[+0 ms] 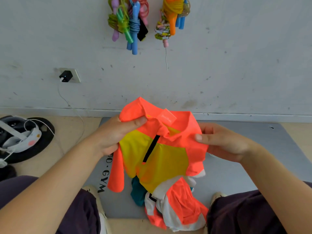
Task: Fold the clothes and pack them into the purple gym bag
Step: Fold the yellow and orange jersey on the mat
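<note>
A: Nearest item?
B: Clothes pile [175, 205] on the mat [253, 146], below the shirt [157, 149].
A: Hands?
B: Left hand [118, 132] and right hand [221, 142] each grip a shirt shoulder, holding it above the mat.
A: Markings?
B: Mat reads "GYM"; the collar tag is illegible.
A: Room?
B: Jump ropes [133, 22] hang on the wall [236, 56] above the shirt.

Both hands hold up a small orange-and-yellow zip top [157, 149] by its shoulders — the left hand [116, 134] pinches one shoulder, the right hand [219, 142] grips the other. One orange sleeve dangles free. Below it, on a grey gym mat [253, 149], lies a heap of clothes [173, 205] — orange, white and teal. Bundled skipping ropes [133, 22] hang on the grey wall [236, 65] above.
</note>
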`<state>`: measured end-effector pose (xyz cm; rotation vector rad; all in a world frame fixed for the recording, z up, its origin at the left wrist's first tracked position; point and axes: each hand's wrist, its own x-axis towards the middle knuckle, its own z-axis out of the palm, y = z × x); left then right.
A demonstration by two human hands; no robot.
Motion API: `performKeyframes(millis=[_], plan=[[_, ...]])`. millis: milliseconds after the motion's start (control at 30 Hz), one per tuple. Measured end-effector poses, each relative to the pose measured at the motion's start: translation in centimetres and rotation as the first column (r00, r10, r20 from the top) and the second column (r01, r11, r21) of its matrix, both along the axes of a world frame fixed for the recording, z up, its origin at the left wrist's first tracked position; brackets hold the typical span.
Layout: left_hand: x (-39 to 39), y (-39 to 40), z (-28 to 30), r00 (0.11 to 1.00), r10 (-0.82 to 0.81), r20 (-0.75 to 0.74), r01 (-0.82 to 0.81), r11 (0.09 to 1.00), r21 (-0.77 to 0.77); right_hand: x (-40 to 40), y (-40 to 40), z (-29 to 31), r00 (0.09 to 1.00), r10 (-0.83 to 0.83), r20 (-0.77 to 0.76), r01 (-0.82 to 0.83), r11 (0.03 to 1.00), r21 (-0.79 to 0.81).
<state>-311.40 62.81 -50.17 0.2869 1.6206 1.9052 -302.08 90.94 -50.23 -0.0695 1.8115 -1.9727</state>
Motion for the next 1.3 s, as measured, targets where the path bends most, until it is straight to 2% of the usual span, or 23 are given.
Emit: performKeyframes(millis=[67, 133, 267, 333, 433, 500, 567, 633, 700, 733, 800, 867, 933, 967, 1000, 1067, 1133, 1167, 1233, 1300], plan=[[-0.1, -0.3, -0.1, 1.000, -0.025, -0.005, 0.025, 1.000, 0.000, 0.1, 0.3, 0.1, 1.000, 0.024, 0.013, -0.025, 1.000, 0.018], [-0.3, -0.7, -0.3, 0.999, -0.038, -0.036, 0.037, 0.998, -0.051, 0.2, 0.5, 0.2, 0.999, -0.029, -0.018, 0.031, 0.997, 0.074], [-0.5, -1.3, -0.5, 0.977, -0.127, -0.172, 0.073, 0.954, -0.291, -0.1, 0.4, 0.0, 0.965, -0.200, -0.169, 0.218, 0.971, 0.099], [-0.6, -1.6, -0.5, 0.960, -0.131, -0.248, 0.020, 0.914, -0.404, -0.1, 0.1, -0.1, 0.935, -0.265, -0.237, 0.309, 0.935, 0.174], [-1.1, -1.7, -0.9, 0.933, -0.071, -0.352, -0.092, 0.900, -0.426, -0.3, -0.1, -0.6, 0.873, -0.348, -0.340, 0.456, 0.831, 0.319], [-1.2, -1.5, -1.1, 0.923, -0.051, -0.380, -0.113, 0.911, -0.396, -0.3, -0.3, -0.7, 0.859, -0.371, -0.351, 0.493, 0.785, 0.375], [-1.1, -1.4, -1.4, 0.928, -0.014, -0.373, -0.122, 0.933, -0.339, -0.1, 0.0, 0.0, 0.914, -0.279, -0.295, 0.392, 0.797, 0.460], [-1.0, -1.1, -1.6, 0.941, 0.050, -0.336, -0.153, 0.945, -0.288, 0.3, 0.3, 0.8, 0.985, -0.067, -0.160, 0.150, 0.790, 0.595], [-0.8, -0.9, -1.7, 0.925, 0.051, -0.377, -0.184, 0.928, -0.325, 0.5, 0.9, 0.9, 0.996, 0.060, -0.061, -0.006, 0.758, 0.652], [-0.7, -0.8, -1.6, 0.906, 0.025, -0.423, -0.195, 0.911, -0.363, 0.5, 1.2, 0.9, 0.997, 0.057, -0.061, -0.006, 0.780, 0.626], [-0.5, -0.7, -1.0, 0.884, -0.045, -0.465, -0.176, 0.890, -0.421, 0.5, 1.5, 0.8, 0.996, -0.025, -0.082, 0.061, 0.879, 0.473], [-0.4, -1.1, 0.2, 0.884, -0.234, -0.405, -0.020, 0.846, -0.533, 0.5, 1.2, 0.5, 0.992, -0.109, -0.058, 0.121, 0.948, 0.295], [-0.5, -1.7, 1.0, 0.832, -0.489, -0.264, 0.184, 0.690, -0.700, 0.4, 0.7, 0.3, 0.988, -0.152, -0.029, 0.155, 0.961, 0.229], [-0.6, -2.0, 1.1, 0.801, -0.568, -0.190, 0.259, 0.615, -0.745, 0.4, 0.6, 0.1, 0.986, -0.164, -0.013, 0.163, 0.960, 0.226], [-0.6, -2.4, 1.1, 0.791, -0.594, -0.148, 0.298, 0.585, -0.754, 0.4, 0.5, 0.3, 0.988, -0.154, 0.009, 0.148, 0.961, 0.232], [-0.7, -2.7, 1.0, 0.818, -0.552, -0.161, 0.295, 0.644, -0.706, 0.7, 0.9, 1.0, 0.998, -0.021, 0.063, 0.002, 0.957, 0.289], [-0.8, -2.6, 0.7, 0.864, -0.462, -0.201, 0.276, 0.768, -0.578, 1.0, 1.4, 1.6, 0.984, 0.150, 0.093, -0.175, 0.908, 0.380], [-0.7, -2.5, 0.7, 0.893, -0.403, -0.200, 0.258, 0.823, -0.506, 1.1, 1.7, 1.6, 0.980, 0.172, 0.098, -0.197, 0.893, 0.404], [-0.4, -2.1, 0.5, 0.946, -0.284, -0.156, 0.206, 0.898, -0.390, 0.9, 2.1, 1.4, 0.994, 0.092, 0.059, -0.109, 0.899, 0.425], [0.1, -1.5, 0.2, 0.955, -0.234, -0.181, 0.151, 0.912, -0.382, 0.8, 2.1, 0.9, 0.999, -0.006, 0.031, -0.006, 0.931, 0.364]])
